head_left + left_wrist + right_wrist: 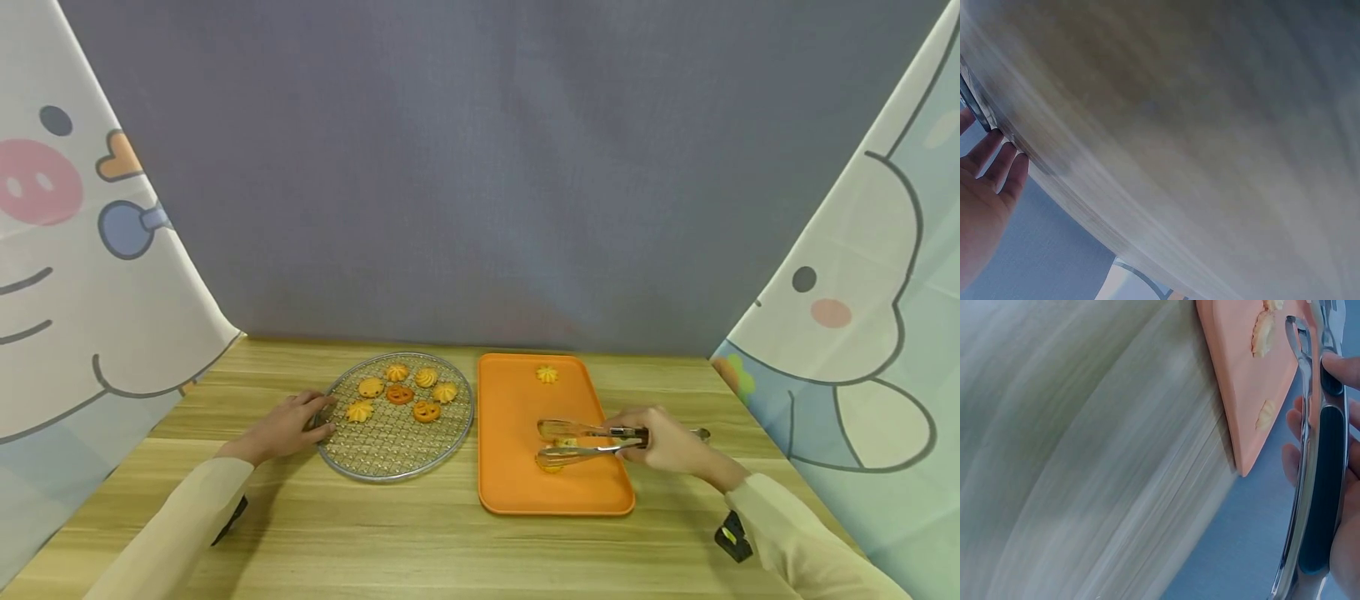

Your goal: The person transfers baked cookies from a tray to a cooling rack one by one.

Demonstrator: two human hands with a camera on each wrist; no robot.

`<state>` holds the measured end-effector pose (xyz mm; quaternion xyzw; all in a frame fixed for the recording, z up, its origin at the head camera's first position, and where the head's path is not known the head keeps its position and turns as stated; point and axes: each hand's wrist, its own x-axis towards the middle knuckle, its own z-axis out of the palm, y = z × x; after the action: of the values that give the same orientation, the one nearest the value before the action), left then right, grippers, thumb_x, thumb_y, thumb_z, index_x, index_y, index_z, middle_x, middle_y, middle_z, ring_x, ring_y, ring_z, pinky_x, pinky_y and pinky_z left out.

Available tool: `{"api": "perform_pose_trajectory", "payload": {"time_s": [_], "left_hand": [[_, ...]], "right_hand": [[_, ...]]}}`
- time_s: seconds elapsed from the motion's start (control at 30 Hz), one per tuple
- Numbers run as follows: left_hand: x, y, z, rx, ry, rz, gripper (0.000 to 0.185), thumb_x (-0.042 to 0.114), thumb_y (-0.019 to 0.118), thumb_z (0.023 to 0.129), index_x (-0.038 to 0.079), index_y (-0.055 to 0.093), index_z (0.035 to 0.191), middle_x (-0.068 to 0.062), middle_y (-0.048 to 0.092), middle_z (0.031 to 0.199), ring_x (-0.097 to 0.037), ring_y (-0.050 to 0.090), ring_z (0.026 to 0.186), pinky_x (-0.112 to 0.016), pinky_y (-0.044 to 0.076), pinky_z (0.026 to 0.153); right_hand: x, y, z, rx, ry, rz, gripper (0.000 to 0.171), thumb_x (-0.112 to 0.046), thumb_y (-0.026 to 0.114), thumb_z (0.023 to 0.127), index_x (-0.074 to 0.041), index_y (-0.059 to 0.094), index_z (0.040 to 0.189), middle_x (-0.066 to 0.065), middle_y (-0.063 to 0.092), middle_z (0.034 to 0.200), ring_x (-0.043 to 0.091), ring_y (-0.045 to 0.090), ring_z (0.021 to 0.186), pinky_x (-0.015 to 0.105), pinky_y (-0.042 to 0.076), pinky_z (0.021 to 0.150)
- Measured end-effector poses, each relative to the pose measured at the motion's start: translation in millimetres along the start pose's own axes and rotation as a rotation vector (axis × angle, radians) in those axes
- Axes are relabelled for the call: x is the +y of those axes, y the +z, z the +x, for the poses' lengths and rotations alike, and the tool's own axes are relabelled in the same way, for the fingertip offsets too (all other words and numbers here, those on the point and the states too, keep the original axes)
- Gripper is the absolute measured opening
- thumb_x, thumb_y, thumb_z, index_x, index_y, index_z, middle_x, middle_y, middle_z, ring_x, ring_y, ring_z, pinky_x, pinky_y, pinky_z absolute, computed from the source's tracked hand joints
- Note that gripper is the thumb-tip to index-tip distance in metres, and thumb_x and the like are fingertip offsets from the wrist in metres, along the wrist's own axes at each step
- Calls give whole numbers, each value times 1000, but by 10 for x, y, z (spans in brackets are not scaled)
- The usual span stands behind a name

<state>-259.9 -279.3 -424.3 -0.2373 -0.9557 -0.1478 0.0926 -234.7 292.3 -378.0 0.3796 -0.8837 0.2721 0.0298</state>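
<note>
My right hand grips metal tongs with dark handle inlays. Their two arms stand apart above an orange tray, around or over cookies near its middle; exact contact is partly hidden. One yellow cookie shows by the lower tong tip, and another lies between the arms. A flower-shaped cookie sits alone at the tray's far end. At the left, my left hand touches the rim of a round wire rack, its fingers fairly straight. Several cookies lie on the rack's far half.
Rack and tray stand side by side on a wood-grain table, a narrow gap between them. A grey cloth hangs behind the table. Cartoon-printed curtains flank both sides.
</note>
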Motion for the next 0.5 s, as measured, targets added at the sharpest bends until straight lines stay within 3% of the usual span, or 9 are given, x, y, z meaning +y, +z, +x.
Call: {"api": "perform_pose_trajectory", "payload": {"time_s": [0.5], "left_hand": [[11,-4,8,3,-4,11,45,28,62,86,2,54,123,-24,53,117,-47,51,102,-60,41,82]], "right_hand": [[5,4,1,-16,-63,-41,32,-2,72,74,-3,66,106,10,67,94,-6,37,52,14,35,40]]}}
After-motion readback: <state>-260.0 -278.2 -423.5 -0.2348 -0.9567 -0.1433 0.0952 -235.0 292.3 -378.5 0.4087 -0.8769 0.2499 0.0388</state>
